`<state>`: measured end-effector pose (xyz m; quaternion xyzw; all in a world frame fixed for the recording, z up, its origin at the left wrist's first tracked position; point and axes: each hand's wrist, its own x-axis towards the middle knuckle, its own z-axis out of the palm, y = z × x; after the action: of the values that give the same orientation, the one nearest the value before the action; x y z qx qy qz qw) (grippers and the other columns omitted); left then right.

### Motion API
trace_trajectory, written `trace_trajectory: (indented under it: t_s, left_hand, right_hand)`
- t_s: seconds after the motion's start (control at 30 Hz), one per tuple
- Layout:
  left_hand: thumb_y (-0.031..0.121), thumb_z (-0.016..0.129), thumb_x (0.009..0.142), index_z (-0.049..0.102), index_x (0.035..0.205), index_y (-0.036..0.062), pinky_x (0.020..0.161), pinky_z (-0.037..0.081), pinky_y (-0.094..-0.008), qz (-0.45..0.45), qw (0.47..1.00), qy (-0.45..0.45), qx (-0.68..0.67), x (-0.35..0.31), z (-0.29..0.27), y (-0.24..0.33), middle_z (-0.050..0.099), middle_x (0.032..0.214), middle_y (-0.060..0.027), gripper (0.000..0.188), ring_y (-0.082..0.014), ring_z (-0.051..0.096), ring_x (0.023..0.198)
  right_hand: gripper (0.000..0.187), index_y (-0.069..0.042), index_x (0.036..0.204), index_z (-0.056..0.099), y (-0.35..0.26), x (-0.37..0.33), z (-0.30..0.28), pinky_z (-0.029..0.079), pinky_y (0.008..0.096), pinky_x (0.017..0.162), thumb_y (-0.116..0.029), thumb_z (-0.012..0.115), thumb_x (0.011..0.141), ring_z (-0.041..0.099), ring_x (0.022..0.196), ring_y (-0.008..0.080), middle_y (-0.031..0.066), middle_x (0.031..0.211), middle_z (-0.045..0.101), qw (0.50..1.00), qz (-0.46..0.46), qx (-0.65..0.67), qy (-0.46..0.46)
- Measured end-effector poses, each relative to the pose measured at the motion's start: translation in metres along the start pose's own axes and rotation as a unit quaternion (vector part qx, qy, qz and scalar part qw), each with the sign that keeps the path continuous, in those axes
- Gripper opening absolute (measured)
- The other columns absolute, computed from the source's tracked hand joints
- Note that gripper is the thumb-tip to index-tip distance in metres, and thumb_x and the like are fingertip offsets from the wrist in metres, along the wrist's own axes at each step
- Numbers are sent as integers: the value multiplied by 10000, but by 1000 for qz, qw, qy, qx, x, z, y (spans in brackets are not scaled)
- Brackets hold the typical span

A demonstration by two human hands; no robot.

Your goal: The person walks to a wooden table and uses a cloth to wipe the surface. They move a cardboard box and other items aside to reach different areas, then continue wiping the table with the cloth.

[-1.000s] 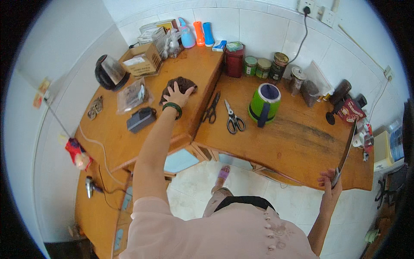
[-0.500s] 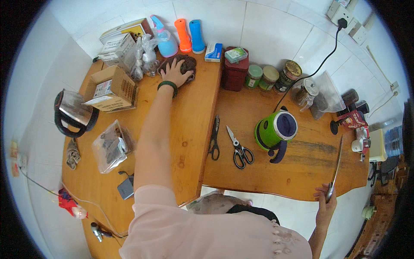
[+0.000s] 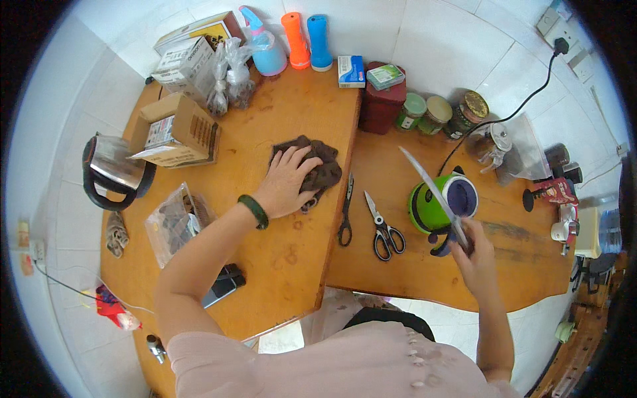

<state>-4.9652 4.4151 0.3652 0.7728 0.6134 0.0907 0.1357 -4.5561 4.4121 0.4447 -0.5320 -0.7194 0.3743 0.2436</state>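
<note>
My left hand (image 3: 285, 184) lies palm down with spread fingers on a crumpled dark brown cloth (image 3: 326, 174), pressing it to the left tabletop near that table's right edge. A green bracelet (image 3: 253, 211) circles the wrist. In my right hand (image 3: 478, 257) is a long-bladed knife (image 3: 430, 185), gripped by its handle, its blade slanting up and left. Behind the blade stands a bright green kettle-like pot (image 3: 424, 211) with a dark lid and handle, partly covered by knife and hand. Left of the pot lie black-handled scissors (image 3: 380, 231) with open blades.
A second, dark pair of scissors (image 3: 347, 212) lies by the seam between the tables. A steel kettle (image 3: 116, 169), an open carton (image 3: 174, 142) and a clear plastic box (image 3: 174, 225) stand left. Jars (image 3: 436, 114) line the wall; a black cord (image 3: 511, 109) hangs behind the pot.
My left hand and the cloth have slid nearer and to the right. My right hand has brought the knife left and up from the right table's front edge to before the green pot.
</note>
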Motion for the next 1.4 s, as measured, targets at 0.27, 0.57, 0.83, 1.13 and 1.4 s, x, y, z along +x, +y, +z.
trace_trajectory:
  t_s: [0.27, 0.57, 0.83, 1.13, 1.4]
  left_hand:
    - [423, 666, 856, 321, 1480, 188, 1155, 119, -622, -18, 1000, -19, 6, -5, 4, 3, 213, 1559, -201, 751, -451, 155, 1443]
    - [491, 665, 846, 273, 1522, 206, 1143, 93, -652, -2, 999, -42, -3, -4, 0, -2, 156, 1593, -188, 832, -462, 109, 1457]
    - [490, 652, 859, 258, 1527, 200, 1156, 47, -628, -3, 999, -46, -4, -4, 0, -2, 119, 1597, -205, 828, -460, 84, 1464]
    - [486, 679, 839, 286, 1517, 201, 1148, 71, -642, 3, 999, -31, -10, -3, 2, -3, 146, 1592, -196, 834, -452, 96, 1462]
    - [486, 674, 841, 290, 1514, 201, 1149, 69, -640, 6, 1000, -23, -14, -4, 2, -4, 151, 1591, -193, 826, -449, 101, 1461]
  right_hand:
    - [289, -70, 1173, 564, -13, 149, 67, 505, 468, 774, -214, 600, 924, 634, 896, 375, 160, 996, 645, 947, -197, -238, -81]
    - [316, -170, 1259, 540, -38, 219, 116, 522, 487, 727, -233, 553, 949, 655, 878, 358, 141, 970, 650, 908, -237, -331, -98]
    - [300, -159, 1265, 536, -47, 259, 120, 532, 485, 694, -236, 503, 977, 669, 826, 367, 159, 890, 664, 885, -237, -390, -94]
    - [255, -139, 1206, 544, -51, 261, 120, 538, 498, 712, -233, 490, 975, 677, 831, 376, 175, 884, 671, 892, -217, -391, -72]
    - [386, -216, 1345, 543, -50, 235, 110, 523, 475, 754, -239, 524, 961, 648, 889, 368, 146, 1003, 663, 886, -210, -394, -127]
